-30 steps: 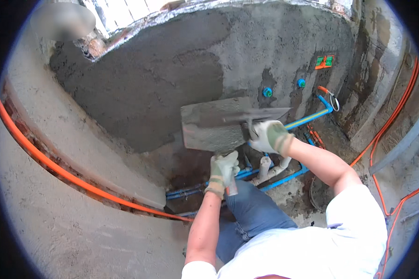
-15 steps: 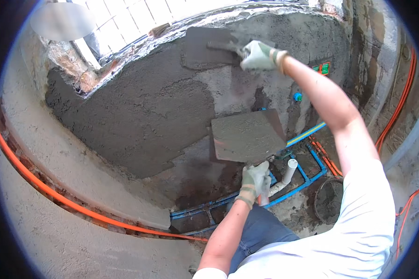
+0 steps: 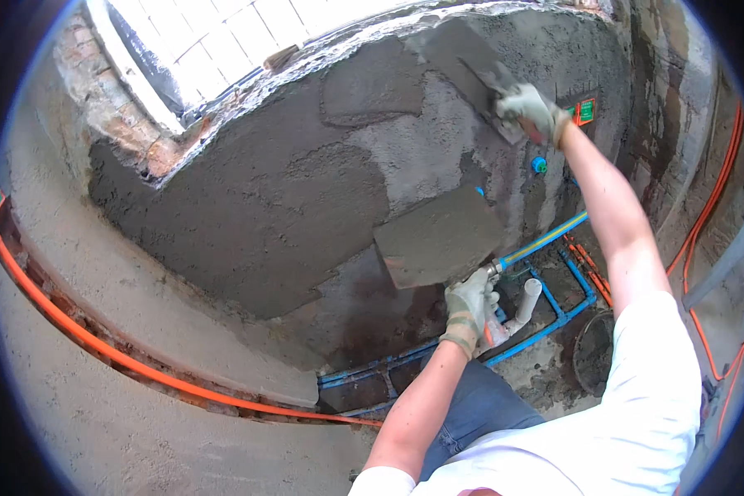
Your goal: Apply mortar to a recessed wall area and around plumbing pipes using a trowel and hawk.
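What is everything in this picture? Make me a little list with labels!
place: unfinished room with a grey wall half covered in wet plaster
left hand: gloved, holds up a square board loaded with grey mortar
right hand: gloved, raised high, presses a trowel against the top of the wall
pipes: blue pipes and a white pipe low by the wall
orange conduit: runs along the floor
window: bright, above the wall
bucket: dark, on the floor at right

Rough, matt grey mortar wall
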A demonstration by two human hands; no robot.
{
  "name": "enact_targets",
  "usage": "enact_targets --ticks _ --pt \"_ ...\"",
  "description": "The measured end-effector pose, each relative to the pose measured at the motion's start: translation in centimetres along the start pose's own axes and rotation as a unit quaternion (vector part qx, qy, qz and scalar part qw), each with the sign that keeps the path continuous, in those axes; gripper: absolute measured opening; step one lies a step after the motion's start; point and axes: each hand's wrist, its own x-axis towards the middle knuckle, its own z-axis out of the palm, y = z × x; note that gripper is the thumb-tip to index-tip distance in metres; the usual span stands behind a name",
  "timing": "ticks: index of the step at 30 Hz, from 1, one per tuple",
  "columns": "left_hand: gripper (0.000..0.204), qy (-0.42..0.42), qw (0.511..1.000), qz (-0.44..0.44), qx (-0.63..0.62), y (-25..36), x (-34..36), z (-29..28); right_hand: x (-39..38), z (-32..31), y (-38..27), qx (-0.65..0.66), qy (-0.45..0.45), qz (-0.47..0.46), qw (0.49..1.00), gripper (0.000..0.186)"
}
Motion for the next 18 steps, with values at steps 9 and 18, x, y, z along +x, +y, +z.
enact_targets --ticks 9,18 --pt "0.017 0.031 0.997 -0.045 -0.053 -4.2 0.4 -8.2 -2.0 20.6 -4.8 0.254 -0.079 0.056 0.962 0.008" --pt "0.015 0.033 0.999 -0.012 -0.028 -1.6 0.0 -6.7 0.4 26.1 -8.3 -0.217 -0.077 -0.035 0.973 0.018"
